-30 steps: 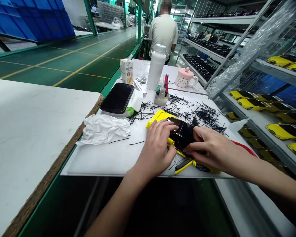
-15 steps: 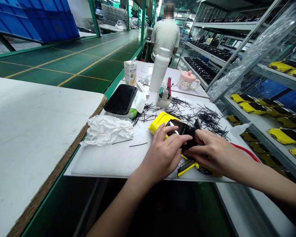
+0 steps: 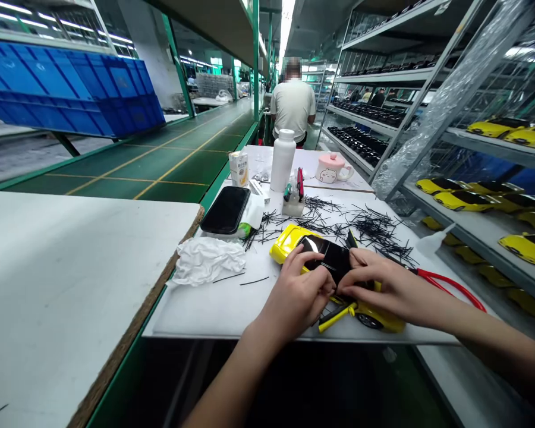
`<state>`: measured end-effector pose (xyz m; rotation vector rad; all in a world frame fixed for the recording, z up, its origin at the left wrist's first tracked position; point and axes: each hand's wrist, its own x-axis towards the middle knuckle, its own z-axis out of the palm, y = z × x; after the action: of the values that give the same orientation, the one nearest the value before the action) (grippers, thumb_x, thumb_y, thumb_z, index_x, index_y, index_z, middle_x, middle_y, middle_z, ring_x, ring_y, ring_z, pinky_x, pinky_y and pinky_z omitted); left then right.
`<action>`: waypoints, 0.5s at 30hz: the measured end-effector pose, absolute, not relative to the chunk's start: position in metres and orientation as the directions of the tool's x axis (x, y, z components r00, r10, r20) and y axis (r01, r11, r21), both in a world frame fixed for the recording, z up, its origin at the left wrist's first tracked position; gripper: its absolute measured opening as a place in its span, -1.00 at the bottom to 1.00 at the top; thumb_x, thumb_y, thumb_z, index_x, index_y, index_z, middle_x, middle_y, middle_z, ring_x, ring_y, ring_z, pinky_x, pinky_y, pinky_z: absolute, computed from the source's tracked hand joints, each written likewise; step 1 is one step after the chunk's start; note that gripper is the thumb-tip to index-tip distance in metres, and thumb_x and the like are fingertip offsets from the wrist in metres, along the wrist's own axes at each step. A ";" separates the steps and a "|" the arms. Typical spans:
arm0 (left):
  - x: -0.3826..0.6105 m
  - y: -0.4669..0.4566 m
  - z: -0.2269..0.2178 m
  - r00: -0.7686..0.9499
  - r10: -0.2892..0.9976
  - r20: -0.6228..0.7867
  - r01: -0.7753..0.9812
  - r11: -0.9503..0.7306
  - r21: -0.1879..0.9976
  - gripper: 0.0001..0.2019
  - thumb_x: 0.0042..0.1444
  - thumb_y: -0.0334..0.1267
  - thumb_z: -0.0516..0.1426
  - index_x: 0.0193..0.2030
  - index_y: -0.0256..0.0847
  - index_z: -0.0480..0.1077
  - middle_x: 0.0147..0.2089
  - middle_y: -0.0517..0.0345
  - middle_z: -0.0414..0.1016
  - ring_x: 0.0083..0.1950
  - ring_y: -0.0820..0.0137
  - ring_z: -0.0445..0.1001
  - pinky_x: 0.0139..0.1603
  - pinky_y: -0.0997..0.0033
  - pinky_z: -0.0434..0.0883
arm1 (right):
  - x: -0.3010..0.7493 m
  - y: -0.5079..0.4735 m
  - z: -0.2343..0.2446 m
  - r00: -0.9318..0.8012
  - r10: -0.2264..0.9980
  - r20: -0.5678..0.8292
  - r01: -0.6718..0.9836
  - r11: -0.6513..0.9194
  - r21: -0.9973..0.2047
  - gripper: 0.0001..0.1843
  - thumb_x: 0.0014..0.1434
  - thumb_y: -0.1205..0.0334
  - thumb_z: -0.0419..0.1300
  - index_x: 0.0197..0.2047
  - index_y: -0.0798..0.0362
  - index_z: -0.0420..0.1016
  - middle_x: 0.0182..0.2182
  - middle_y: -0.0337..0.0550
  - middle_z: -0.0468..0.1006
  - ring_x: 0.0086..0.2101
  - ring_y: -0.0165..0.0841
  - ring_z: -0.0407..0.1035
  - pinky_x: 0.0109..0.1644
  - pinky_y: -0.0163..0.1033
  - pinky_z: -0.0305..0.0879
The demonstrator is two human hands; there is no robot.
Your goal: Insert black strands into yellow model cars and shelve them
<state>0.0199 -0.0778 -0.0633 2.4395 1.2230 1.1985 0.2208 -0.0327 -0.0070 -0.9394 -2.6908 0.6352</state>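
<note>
A yellow toy car (image 3: pixel 289 239) with a black roof and open doors lies on the white work board (image 3: pixel 214 303). My left hand (image 3: pixel 299 297) rests against its near side, fingers curled onto the black roof. My right hand (image 3: pixel 386 285) covers the car's rear half, fingers pressed on the roof beside the left hand's fingertips. Many thin black strips (image 3: pixel 374 229) lie scattered on the board behind the car. A crumpled white cloth (image 3: pixel 209 260) lies to the left of the car.
Behind the car stand a black phone (image 3: pixel 226 209), a white bottle (image 3: pixel 283 160), a small carton (image 3: pixel 239 168), a pen holder (image 3: pixel 294 196) and a pink-lidded mug (image 3: pixel 331 168). A red cable (image 3: pixel 450 285) runs right. Shelves at right hold yellow car bodies (image 3: pixel 459 199). A person (image 3: pixel 293 107) stands far behind.
The camera has tilted up, so everything sits lower in view. My left fingers have curled in closer on the roof; both hands stay on the car.
</note>
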 end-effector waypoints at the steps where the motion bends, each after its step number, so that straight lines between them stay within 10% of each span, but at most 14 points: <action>1: 0.020 -0.078 -0.062 0.339 0.737 0.585 0.595 -0.650 0.473 -0.88 0.15 -0.45 0.09 -0.30 -0.14 0.33 -0.28 0.18 0.54 0.16 0.26 0.36 0.35 0.02 0.16 | 0.222 -0.032 -0.007 -0.753 0.654 0.067 0.537 0.671 -0.511 -0.77 0.28 0.17 0.10 -0.29 -0.04 0.59 -0.42 -0.21 0.25 -0.35 -0.34 0.27 -0.29 -0.24 0.22; 15: 0.020 -0.069 -0.046 0.333 0.741 0.583 0.523 -0.659 0.540 -0.80 0.10 -0.42 0.16 -0.44 -0.11 0.23 -0.30 0.19 0.58 0.12 0.28 0.40 0.25 0.05 0.29 | 0.225 -0.022 -0.005 -0.704 0.708 0.061 0.421 0.484 -0.767 -0.67 0.22 0.00 0.15 -0.33 0.01 0.64 -0.47 -0.22 0.31 -0.41 -0.38 0.33 -0.34 -0.26 0.25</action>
<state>0.0199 -0.0693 -0.0462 2.3444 1.1405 1.2329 0.2254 -0.0223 -0.0050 -0.9441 -2.3647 1.0718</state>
